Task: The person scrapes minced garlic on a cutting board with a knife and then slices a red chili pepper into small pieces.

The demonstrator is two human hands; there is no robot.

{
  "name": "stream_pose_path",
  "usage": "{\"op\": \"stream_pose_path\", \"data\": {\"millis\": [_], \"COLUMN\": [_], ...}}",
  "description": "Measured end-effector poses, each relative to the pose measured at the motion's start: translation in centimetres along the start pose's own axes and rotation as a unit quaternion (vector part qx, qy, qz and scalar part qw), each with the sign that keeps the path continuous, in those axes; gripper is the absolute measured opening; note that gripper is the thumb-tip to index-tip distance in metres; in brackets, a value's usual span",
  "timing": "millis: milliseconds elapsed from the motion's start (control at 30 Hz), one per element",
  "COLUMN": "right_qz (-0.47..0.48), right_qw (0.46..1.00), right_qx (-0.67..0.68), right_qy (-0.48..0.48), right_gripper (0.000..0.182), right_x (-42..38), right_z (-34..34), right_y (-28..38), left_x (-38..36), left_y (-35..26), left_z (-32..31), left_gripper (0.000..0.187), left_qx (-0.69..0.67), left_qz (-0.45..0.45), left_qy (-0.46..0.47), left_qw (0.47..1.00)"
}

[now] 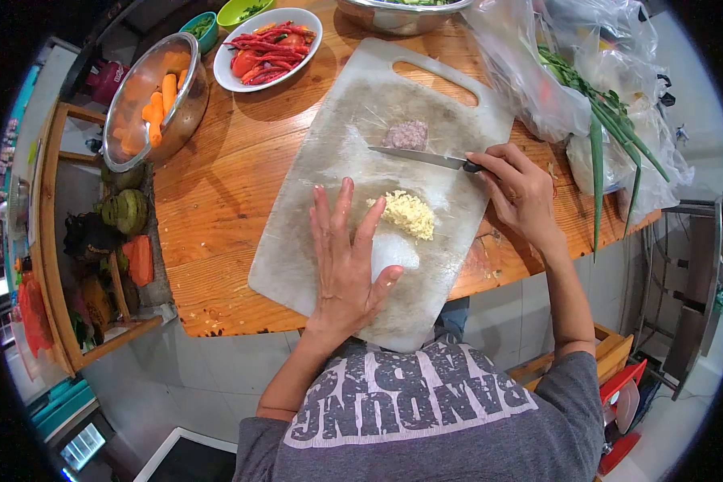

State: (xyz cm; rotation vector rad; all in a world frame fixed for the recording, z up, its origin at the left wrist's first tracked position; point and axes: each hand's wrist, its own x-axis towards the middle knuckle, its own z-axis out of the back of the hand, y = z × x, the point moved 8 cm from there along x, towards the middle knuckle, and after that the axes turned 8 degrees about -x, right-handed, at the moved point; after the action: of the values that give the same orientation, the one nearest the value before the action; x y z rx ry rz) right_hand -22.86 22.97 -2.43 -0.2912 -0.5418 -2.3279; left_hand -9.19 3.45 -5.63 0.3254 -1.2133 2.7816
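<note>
My right hand [522, 191] grips a small kitchen knife [418, 156] by its dark handle. Its blade points left across the worn white cutting board [313, 233], just below a small mound of finely chopped purplish shallot [407, 135]. With fingers spread, my left hand [341, 261] is over the near left part of the board. Its index fingertip is right at the edge of a heap of minced pale yellow garlic [410, 215]. A smooth whitish piece [394, 255] shows between its thumb and index finger, partly hidden by the hand.
On the wooden table [217, 273], a metal bowl of peeled carrots [197, 104] and a white bowl of red chillies and tomatoes [316, 50] stand at the left. Plastic bags [530, 96] and green onions [598, 161] lie at the right. Another metal bowl [402, 19] is at the back.
</note>
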Motion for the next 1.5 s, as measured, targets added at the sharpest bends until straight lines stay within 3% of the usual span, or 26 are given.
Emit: {"op": "stream_pose_path", "data": {"millis": [300,500,800,1000,1367,1500], "right_qz": [-0.012,0.031,0.023,-0.007,0.015,0.063], "right_qw": [1.0,0.999,0.998,0.999,1.0,0.997], "right_qx": [0.009,0.019,0.002,0.016,-0.003,-0.033], "right_qy": [-0.003,-0.014,-0.062,-0.039,-0.015,-0.04], "right_gripper": [0.028,0.028,0.028,0.026,0.027,0.03], "right_x": [0.6,-0.3,-0.5,0.4,-0.5,0.9], "right_z": [-0.2,0.8,1.7,1.0,1.5,1.1], "right_y": [-0.7,0.7,0.1,-0.5,-1.2,-0.9], "left_x": [0.0,0.1,-0.4,-0.4,-0.3,-0.3], "left_y": [0.0,-0.4,-1.4,-0.9,-0.8,-0.8], "left_z": [0.1,0.2,0.6,0.5,0.5,0.5], "left_gripper": [0.076,0.077,0.079,0.078,0.077,0.076], "left_qx": [-0.009,0.005,0.0,0.017,-0.011,-0.007], "left_qz": [0.007,0.014,-0.003,0.005,-0.001,0.0], "left_qy": [0.004,-0.002,-0.018,-0.004,0.006,0.005], "left_qw": [1.0,1.0,1.0,1.0,1.0,1.0]}}
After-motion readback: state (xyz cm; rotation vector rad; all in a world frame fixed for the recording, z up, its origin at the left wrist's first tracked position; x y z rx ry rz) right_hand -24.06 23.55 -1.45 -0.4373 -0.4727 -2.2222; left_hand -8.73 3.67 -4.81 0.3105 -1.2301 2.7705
